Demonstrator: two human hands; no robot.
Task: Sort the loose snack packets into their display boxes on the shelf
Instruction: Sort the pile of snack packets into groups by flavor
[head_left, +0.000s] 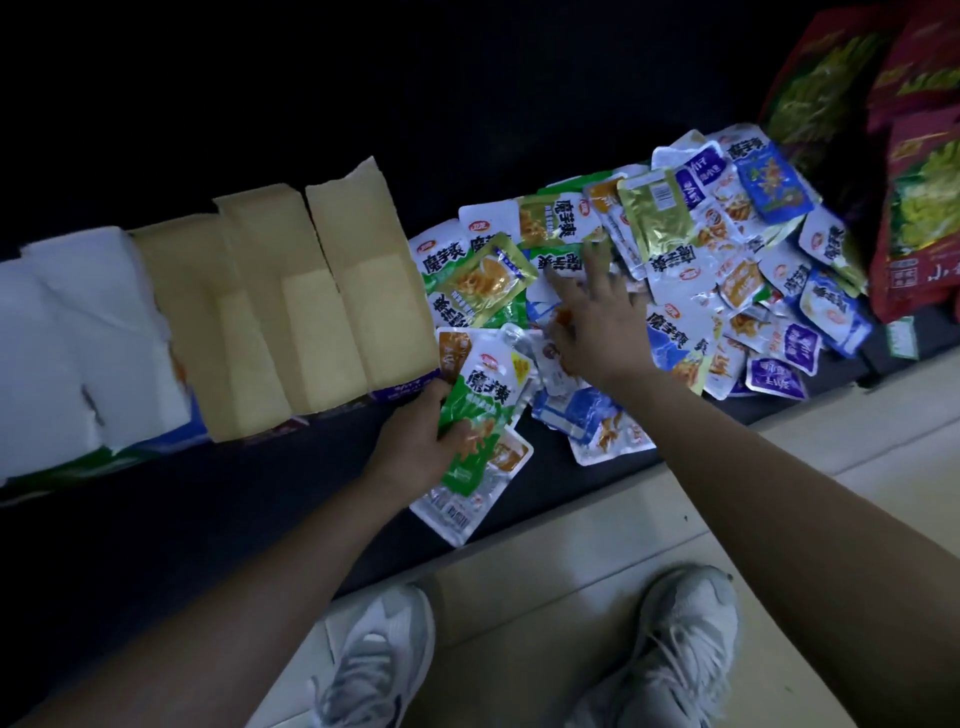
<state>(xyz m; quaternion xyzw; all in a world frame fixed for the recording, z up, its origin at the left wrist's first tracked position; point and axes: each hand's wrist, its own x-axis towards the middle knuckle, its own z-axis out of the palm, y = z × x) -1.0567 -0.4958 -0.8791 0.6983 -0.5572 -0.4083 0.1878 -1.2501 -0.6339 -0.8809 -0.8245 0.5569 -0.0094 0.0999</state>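
Your shoes: you see two pale grey laced sneakers, the left shoe (384, 660) and the right shoe (675, 649), standing apart.
Floor: light beige tiles (545, 561) lie under your feet.
Red bags: big red bags (914, 208) with yellow-green pictures are stacked at your far right.
Green tag: a small green tag (903, 339) sits just below them.

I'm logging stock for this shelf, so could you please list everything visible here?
display boxes: about four, tan or whitish inside, left on the shelf
loose packets: many, white with green, blue, purple or gold, heaped right of the boxes
held packets: a few, green-white on top, in the left hand
large bags: several, red, far right
shoes: two, pale grey, on the beige floor
left hand: one, grips the held packets
right hand: one, fingers spread over the heap
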